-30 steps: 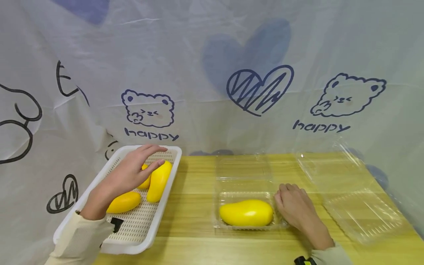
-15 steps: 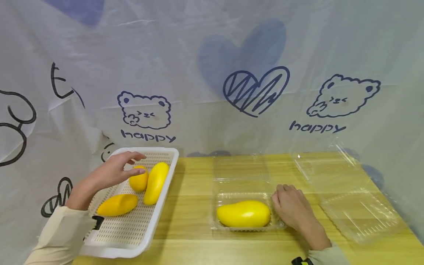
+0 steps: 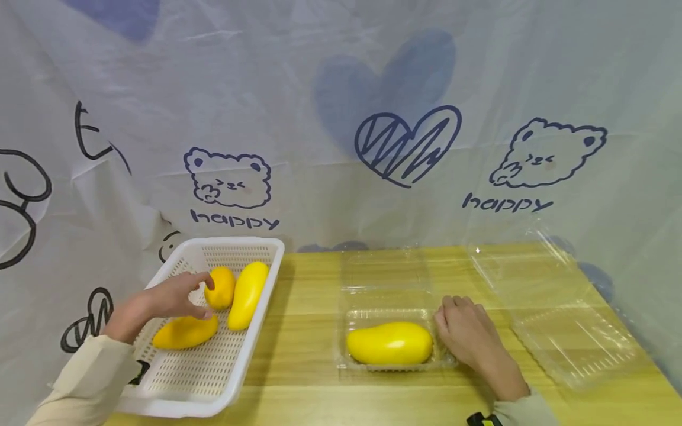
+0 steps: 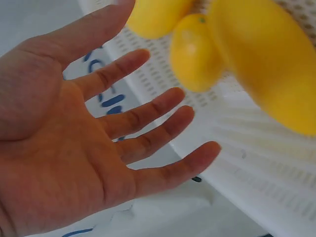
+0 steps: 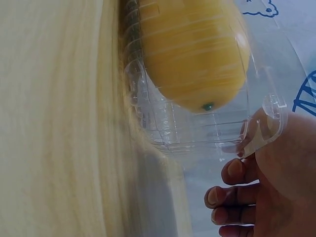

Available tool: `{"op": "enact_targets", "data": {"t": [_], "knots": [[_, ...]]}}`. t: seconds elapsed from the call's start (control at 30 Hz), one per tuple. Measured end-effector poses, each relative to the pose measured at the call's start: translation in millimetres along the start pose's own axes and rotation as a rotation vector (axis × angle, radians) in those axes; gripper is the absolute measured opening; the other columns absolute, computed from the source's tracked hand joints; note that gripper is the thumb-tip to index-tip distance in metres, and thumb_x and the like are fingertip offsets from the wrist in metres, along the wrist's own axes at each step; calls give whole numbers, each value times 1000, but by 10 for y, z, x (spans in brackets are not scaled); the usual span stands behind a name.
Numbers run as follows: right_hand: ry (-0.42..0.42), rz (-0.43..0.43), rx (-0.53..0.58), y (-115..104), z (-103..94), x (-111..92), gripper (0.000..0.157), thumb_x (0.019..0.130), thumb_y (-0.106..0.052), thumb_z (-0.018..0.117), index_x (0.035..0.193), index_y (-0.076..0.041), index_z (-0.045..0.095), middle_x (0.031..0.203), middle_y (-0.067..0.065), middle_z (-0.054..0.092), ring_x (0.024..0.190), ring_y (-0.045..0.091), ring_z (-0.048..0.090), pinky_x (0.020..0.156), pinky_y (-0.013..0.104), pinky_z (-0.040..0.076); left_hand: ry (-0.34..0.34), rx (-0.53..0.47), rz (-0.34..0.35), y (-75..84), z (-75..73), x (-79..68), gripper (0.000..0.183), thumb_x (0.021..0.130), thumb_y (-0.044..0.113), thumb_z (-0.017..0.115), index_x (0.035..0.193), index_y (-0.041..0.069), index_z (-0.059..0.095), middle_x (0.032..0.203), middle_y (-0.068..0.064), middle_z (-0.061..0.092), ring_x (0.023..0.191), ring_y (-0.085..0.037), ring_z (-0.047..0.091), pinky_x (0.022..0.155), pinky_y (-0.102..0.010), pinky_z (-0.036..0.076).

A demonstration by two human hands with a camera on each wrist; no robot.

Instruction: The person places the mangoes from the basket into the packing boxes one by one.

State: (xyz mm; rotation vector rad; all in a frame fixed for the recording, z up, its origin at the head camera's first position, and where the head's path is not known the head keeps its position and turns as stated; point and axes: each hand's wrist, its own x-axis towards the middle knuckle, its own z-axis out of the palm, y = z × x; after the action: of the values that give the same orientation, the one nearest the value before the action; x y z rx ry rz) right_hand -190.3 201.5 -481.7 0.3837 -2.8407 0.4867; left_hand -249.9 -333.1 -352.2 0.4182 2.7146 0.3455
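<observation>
Now the left mango (image 3: 181, 334) lies in the basket (image 3: 170, 408), partly under the left hand (image 3: 173, 296); beside it sit the middle mango (image 3: 222, 290) and the right mango (image 3: 249, 296). What has changed is the left hand: a second ago it reached over toward the right mango, and since then it has drawn back and come lower. To judge by that, nothing has been picked yet, and the left and middle mangoes are the nearest choices. Its thumb stands well apart and its fingers are spread, palm bare; whether a fingertip touches fruit, I cannot tell.

The boxed mango (image 3: 391, 343) lies sideways in the clear box (image 3: 389, 315), lid turned back. At the box's right side the right hand (image 3: 466, 328) has its fingers curled, seeming to pinch the rim, and has kept its place. Farther right is the second box (image 3: 578, 349), on the table (image 3: 309, 390) before a printed cloth (image 3: 309, 201).
</observation>
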Motion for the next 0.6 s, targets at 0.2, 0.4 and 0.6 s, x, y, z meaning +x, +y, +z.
{"op": "enact_targets", "data": {"t": [0.2, 0.4, 0.6], "knots": [[3, -3, 1, -2, 13, -5, 29, 102, -12, 47, 73, -13, 47, 66, 1, 41, 67, 22, 45, 67, 42, 44, -74, 30, -57, -86, 61, -12, 54, 79, 24, 89, 120, 6, 59, 124, -28, 59, 108, -44, 56, 88, -60, 52], [10, -2, 8, 5, 17, -3, 29, 101, -11, 46, 72, -13, 47, 66, 1, 41, 68, 23, 46, 68, 43, 44, -156, -39, -133, -142, 88, 18, 67, 81, 25, 88, 135, 3, 56, 133, -37, 51, 115, -52, 52, 90, -68, 48], [8, -3, 8, 11, 16, -9, 28, 101, -11, 46, 73, -13, 48, 67, 1, 42, 67, 22, 45, 65, 41, 43, -269, -105, -251, -204, 137, 57, 72, 79, 27, 89, 137, 9, 50, 131, -34, 50, 116, -52, 51, 82, -75, 48]]}}
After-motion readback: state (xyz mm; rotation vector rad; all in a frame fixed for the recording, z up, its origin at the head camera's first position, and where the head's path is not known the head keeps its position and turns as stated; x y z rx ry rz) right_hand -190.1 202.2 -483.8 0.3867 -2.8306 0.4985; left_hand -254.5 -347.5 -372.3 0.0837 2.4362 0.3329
